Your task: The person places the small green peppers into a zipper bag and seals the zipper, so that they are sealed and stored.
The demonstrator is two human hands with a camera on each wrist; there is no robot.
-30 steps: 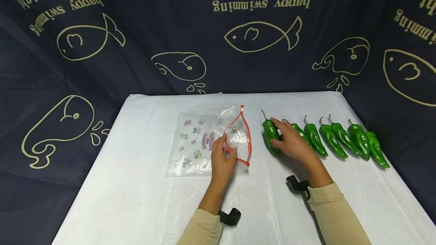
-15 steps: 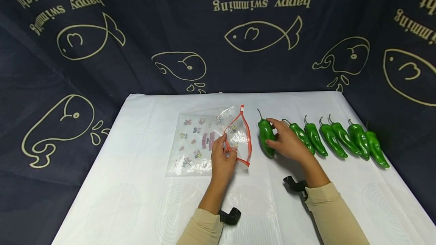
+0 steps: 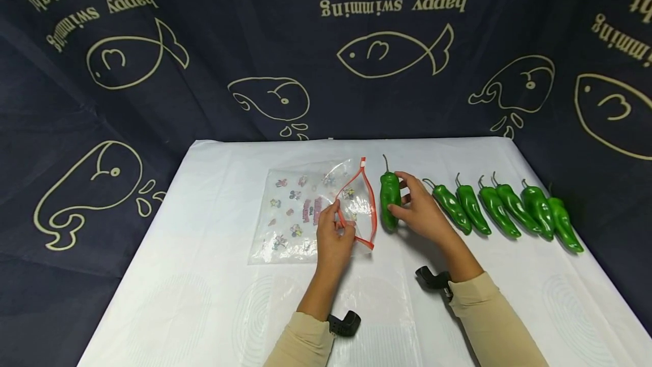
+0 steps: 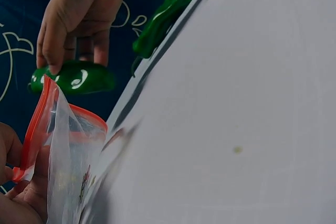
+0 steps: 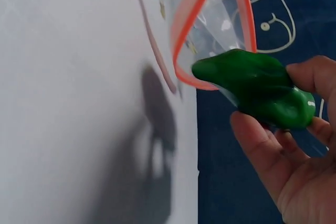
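A clear zip bag (image 3: 285,214) with small cartoon prints lies on the table, its red-edged mouth spread apart toward the right. My left hand (image 3: 333,237) pinches the near edge of that mouth between thumb and fingers. Just right of the opening, my right hand (image 3: 420,208) grips a green pepper (image 3: 389,200) by its side, thumb opposite the fingers. The right wrist view has the pepper's tapered end (image 5: 210,70) overlapping the red zip edge (image 5: 184,30). In the left wrist view the held pepper (image 4: 79,77) appears just beyond the bag's mouth.
Several more green peppers (image 3: 471,208) lie in a slanted row on the white table (image 3: 178,299) to the right. A dark cloth (image 3: 285,33) printed with fish and whales hangs behind the table's far edge.
My right hand has carried the pepper leftward, away from the row and closer to the bag's mouth. My left hand and the bag have stayed in place.
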